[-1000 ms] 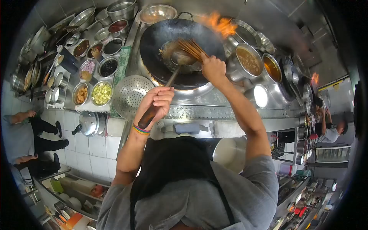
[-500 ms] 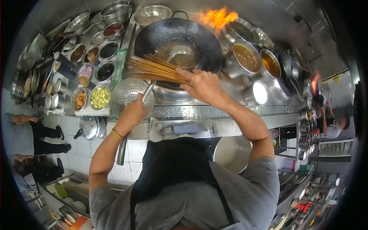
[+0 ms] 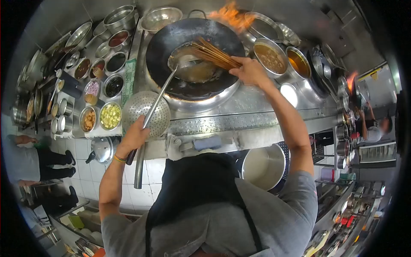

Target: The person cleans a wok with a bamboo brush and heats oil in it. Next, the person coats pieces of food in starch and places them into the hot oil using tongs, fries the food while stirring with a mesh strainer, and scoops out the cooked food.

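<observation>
My right hand is closed round the end of a bamboo wok brush, its bristles pointing left over the inside of the black wok. Murky liquid lies in the wok's bottom. A ladle slants into the wok, its bowl near the bristle tips. My left hand grips the ladle's long handle near the counter's front edge. Just under this hand rests a perforated skimmer, its handle jutting past the edge; whether the hand touches it I cannot tell.
Flames rise behind the wok. To the right stand a pot of brownish liquid and one of orange liquid. On the left are several ingredient containers, including chopped green vegetables. A large pot stands below the counter. Other people are at both sides.
The wok brush has moved from the wok's near rim up and right into the wok, now with its bristles angled up-left. The ladle's bowl has shifted left, and my left hand slid down and left.
</observation>
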The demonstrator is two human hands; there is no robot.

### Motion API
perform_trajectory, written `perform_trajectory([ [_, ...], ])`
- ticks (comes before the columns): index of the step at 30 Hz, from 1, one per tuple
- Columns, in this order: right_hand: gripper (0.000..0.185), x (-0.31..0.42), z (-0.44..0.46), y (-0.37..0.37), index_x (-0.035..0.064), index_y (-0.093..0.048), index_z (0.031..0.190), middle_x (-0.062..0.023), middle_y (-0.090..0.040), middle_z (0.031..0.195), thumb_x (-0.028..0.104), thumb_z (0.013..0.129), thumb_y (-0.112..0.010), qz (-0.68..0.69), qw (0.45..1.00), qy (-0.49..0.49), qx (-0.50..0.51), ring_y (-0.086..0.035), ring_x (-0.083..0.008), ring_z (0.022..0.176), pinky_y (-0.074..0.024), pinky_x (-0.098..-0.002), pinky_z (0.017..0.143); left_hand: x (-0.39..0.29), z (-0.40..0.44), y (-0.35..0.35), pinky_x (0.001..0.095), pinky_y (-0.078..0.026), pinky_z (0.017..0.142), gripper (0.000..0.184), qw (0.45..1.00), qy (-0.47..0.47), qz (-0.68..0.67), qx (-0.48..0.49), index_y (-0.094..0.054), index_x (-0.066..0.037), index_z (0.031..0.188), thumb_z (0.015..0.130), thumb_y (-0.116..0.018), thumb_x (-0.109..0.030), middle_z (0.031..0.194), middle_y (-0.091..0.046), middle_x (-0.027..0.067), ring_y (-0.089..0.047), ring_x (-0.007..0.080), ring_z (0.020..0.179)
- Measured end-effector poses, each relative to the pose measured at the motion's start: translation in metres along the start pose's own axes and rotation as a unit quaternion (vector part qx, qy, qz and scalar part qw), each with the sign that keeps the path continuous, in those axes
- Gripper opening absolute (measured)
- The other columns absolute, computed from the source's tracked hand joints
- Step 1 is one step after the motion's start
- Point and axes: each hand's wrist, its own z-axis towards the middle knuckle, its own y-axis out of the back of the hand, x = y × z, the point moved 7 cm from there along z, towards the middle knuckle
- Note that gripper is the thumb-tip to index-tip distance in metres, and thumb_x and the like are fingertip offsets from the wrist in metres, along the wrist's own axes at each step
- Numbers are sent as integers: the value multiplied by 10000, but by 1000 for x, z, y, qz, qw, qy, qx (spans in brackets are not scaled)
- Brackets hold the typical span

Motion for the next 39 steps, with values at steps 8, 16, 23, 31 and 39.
perform_trajectory([
  [8, 571, -25, 4, -31, 142, -605, 1319, -188, -724, 936, 346, 801, -732, 236, 956, -138, 107, -697, -357, 900, -540, -426, 803, -10, -2, -28, 256, -334, 333, 280, 904, 144, -380, 129, -498, -58, 1119, 839, -503, -64, 637, -434, -14, -377, 75, 403],
  [16, 628, -46, -54, -78, 20, -516, 1373, -179, -727, 944, 256, 836, -740, 236, 941, 29, -239, -701, -324, 883, -533, -390, 800, -55, 45, -68, 211, -307, 351, 141, 576, 158, -760, 257, -528, -48, 1045, 950, -477, -137, 649, -381, -42, -367, 39, 454],
  [23, 730, -59, -120, -82, -23, -381, 1463, -79, -647, 834, 189, 864, -739, 453, 845, -148, -243, -547, -67, 599, -448, -249, 504, -74, 30, -35, 367, -488, 500, 294, 983, -105, -34, -146, -494, 14, 1149, 907, -530, -149, 657, -611, 128, -621, 237, 527],
  [31, 688, -81, -207, -13, -10, -370, 1468, -67, -639, 827, 156, 892, -709, 458, 776, -190, -388, -572, -89, 603, -450, -225, 505, -142, 16, -107, 417, -510, 596, 397, 973, -167, -125, 102, -489, -15, 1226, 846, -587, -84, 694, -633, 189, -664, 300, 621],
  [39, 744, -108, -270, -20, 13, -311, 1504, -67, -635, 783, 168, 896, -712, 409, 768, -281, -404, -569, -92, 543, -422, -230, 439, -139, 51, -294, 557, -465, 679, 330, 976, -150, -130, 90, -448, 37, 1128, 837, -550, -81, 826, -611, 304, -613, 495, 784],
])
